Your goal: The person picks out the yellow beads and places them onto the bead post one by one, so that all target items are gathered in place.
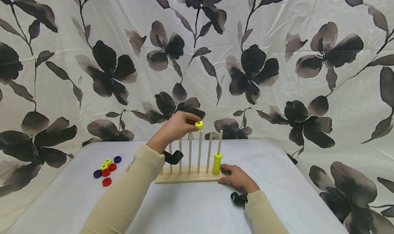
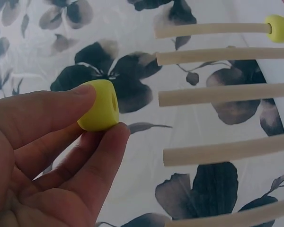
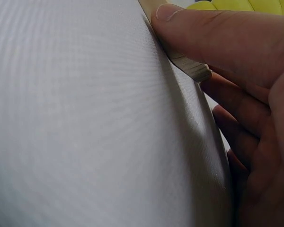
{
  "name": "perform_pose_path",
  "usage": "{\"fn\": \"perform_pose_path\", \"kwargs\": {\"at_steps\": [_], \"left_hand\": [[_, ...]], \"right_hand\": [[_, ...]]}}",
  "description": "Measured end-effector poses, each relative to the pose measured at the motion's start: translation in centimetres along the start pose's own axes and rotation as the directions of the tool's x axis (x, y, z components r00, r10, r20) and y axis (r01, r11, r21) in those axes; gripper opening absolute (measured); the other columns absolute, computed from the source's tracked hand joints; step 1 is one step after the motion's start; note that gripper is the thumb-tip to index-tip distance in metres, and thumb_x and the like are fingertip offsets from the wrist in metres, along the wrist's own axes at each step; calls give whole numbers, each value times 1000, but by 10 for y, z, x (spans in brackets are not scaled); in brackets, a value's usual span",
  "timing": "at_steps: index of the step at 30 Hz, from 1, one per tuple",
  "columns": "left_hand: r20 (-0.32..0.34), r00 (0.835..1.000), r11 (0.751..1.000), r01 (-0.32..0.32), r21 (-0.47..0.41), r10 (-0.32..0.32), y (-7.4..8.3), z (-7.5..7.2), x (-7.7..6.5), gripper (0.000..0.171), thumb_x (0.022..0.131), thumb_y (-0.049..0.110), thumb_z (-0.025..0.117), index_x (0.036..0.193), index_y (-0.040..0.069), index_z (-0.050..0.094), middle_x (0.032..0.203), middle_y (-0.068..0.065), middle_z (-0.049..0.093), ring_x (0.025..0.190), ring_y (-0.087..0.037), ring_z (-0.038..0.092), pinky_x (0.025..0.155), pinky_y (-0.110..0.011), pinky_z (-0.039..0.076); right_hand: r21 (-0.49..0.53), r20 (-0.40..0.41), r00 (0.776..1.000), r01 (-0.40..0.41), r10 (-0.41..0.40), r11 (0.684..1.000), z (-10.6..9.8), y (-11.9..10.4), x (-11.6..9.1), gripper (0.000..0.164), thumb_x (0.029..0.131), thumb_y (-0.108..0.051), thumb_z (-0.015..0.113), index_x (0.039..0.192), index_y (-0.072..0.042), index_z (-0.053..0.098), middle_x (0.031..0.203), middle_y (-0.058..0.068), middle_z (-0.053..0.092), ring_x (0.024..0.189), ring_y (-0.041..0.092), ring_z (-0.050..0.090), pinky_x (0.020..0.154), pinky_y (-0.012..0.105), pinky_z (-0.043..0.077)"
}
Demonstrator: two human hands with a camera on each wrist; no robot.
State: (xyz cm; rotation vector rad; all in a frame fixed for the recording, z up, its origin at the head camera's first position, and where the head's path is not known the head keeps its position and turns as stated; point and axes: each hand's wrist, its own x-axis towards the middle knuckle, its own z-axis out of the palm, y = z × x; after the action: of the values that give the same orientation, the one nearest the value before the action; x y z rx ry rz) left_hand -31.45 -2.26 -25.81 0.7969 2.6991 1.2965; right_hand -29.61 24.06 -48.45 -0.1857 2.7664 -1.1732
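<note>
Between thumb and fingers my left hand pinches a yellow bead, its hole showing on one side in the left wrist view. The bead is raised near the tops of the upright pegs of a wooden peg rack. My right hand grips the right end of the rack's base, thumb at the front edge and fingers round the end, as the right wrist view shows. A stack of several yellow beads sits on the rightmost peg; the other visible pegs carry no beads.
On the table's left side lies a loose group of red beads, yellow beads and blue beads. The rack stands on a white tabletop. Behind it hangs a flower-printed cloth.
</note>
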Motion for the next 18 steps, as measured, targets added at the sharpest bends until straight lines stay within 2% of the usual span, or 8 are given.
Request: {"fn": "perform_pose_path", "kwargs": {"at_steps": [10, 18], "left_hand": [[12, 1000, 1000, -12, -8, 12, 8, 13, 7, 38, 89, 11, 67, 128, 8, 63, 119, -8, 67, 106, -19, 65, 86, -30, 54], [24, 999, 1000, -30, -5, 30, 14, 25, 16, 38, 92, 10, 64, 130, 8, 62, 122, -7, 66, 110, -18, 63, 93, -34, 54]], "right_hand": [[4, 9, 1000, -13, 13, 1000, 2, 0, 1, 72, 76, -35, 81, 140, -19, 53, 150, 8, 46, 142, 36, 35, 113, 60, 28], [22, -1, 999, -40, 40, 999, 3, -3, 0, 73, 76, -34, 81, 141, -19, 52, 150, 7, 45, 142, 35, 36, 114, 59, 28]]}}
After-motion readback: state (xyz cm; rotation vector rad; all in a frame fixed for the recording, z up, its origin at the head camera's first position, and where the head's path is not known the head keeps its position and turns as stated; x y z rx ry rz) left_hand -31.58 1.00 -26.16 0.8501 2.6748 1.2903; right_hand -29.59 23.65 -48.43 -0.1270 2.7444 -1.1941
